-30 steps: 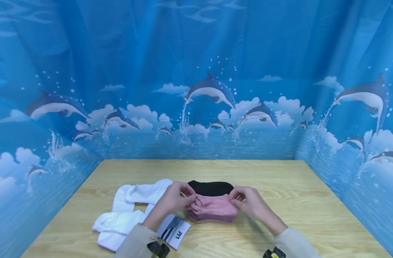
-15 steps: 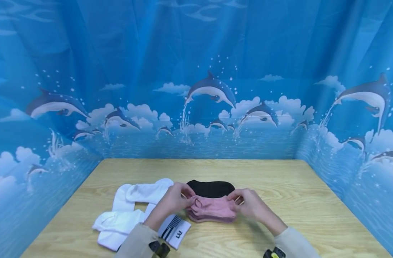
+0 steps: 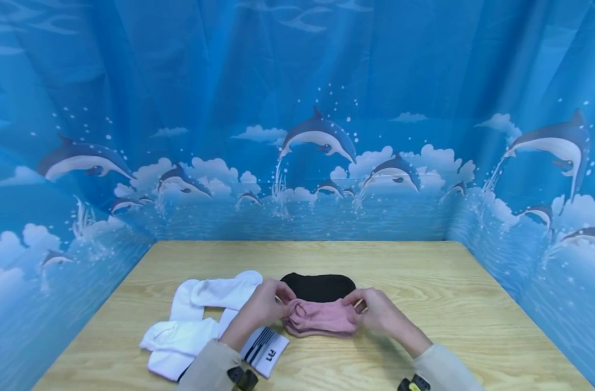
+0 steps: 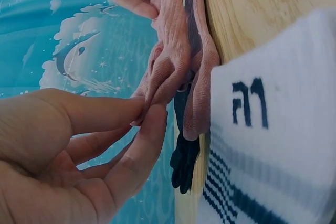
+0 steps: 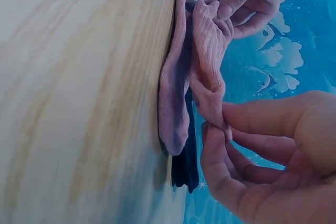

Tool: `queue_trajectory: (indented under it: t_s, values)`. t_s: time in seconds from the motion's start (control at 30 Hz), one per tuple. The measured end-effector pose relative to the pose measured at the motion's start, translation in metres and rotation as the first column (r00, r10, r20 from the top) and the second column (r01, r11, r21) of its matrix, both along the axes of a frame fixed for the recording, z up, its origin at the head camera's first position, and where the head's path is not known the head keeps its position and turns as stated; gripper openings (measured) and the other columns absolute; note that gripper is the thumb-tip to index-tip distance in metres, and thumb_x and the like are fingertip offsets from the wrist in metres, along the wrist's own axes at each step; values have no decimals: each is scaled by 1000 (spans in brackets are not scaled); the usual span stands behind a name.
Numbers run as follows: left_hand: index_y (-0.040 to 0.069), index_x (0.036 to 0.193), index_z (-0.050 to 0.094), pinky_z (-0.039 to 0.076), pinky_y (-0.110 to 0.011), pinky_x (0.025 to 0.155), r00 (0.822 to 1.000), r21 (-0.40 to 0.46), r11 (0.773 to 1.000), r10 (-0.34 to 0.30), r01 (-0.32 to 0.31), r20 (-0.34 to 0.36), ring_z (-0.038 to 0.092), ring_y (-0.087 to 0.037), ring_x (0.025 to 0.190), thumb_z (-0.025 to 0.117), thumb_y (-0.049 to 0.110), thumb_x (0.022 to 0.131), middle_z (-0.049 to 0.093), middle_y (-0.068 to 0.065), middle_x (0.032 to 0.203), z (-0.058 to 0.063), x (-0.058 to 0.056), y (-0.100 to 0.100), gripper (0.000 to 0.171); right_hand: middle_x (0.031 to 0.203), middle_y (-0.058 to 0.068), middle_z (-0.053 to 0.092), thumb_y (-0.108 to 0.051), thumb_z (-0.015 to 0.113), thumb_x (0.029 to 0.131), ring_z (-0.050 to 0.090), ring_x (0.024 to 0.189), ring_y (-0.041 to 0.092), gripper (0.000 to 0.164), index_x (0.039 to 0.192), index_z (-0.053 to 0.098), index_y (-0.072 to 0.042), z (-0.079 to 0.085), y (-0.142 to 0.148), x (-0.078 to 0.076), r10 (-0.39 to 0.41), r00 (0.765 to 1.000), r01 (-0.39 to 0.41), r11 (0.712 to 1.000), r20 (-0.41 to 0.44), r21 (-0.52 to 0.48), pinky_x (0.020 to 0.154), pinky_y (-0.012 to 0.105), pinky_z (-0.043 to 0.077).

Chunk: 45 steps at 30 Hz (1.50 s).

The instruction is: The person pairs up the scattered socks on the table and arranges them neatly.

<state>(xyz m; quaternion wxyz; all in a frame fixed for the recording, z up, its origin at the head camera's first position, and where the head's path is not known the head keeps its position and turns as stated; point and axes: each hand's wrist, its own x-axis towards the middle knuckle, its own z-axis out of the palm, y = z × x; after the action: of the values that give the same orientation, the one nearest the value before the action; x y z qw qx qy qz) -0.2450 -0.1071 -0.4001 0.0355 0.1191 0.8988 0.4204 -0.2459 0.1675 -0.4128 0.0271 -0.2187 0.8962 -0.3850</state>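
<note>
A pink sock (image 3: 324, 315) is stretched sideways between the two hands. My left hand (image 3: 265, 304) pinches its left end between thumb and fingertips. Its right end is pinched by my right hand (image 3: 375, 309). In the right wrist view, a second pink sock (image 5: 170, 103) lies on the table under the held one, with a narrow gap between them along part of their length. Just behind the pink socks, a black sock (image 3: 319, 287) lies flat; whether it is one or a pair I cannot tell.
White socks (image 3: 224, 293) lie folded on the left of the wooden table (image 3: 424, 266). Near my left forearm is a white cuff (image 3: 270, 353) with black stripes and lettering. A blue dolphin-print curtain (image 3: 297, 206) stands around the table's back and sides.
Both hands have lowered the held pink sock slightly towards the lower one and the near edge, so less of the lower sock shows. The white socks stay put.
</note>
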Motion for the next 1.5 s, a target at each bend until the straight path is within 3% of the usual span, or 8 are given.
queue_trajectory:
  t_s: [0.43,0.63,0.93,1.1,1.5]
  values:
    - [3,91,73,53,-24,65,999,-3,999,-32,32,-36,63,-15,76,75,-9,76,69,-5,83,-3,0,-1,19,94,8,73,6,76,81,63,76,12,25,105,76,-1,-6,-1,-1,-13,1000,12,1000,17,21,62,19,52]
    - [3,90,73,53,-24,66,998,-48,998,-33,30,-51,62,-13,76,75,-9,75,69,-5,82,-5,0,-1,19,96,9,73,7,74,81,64,76,13,27,106,76,-1,-9,-3,-1,-18,999,17,1000,50,19,61,20,52]
    - [5,90,72,53,-26,69,998,-102,995,-26,20,-59,60,-12,77,76,-9,76,68,-3,82,-5,1,0,20,95,11,74,8,75,80,63,74,10,26,105,75,2,-12,-1,-1,18,1000,-19,999,12,43,62,18,52]
    - [5,91,73,53,-26,68,997,-106,994,-22,14,-74,60,-13,77,76,-7,76,68,-3,83,-4,0,-1,19,102,13,74,6,76,81,65,79,13,26,107,75,1,-11,-2,-2,14,1000,-14,1000,3,24,64,18,54]
    - [4,94,71,53,-26,63,1000,-148,989,17,-20,-21,60,-15,75,78,-5,79,68,-9,86,-7,-1,-1,18,101,12,72,5,77,82,65,81,14,25,107,73,2,-13,-5,-1,11,1000,-12,999,1,35,65,18,53]
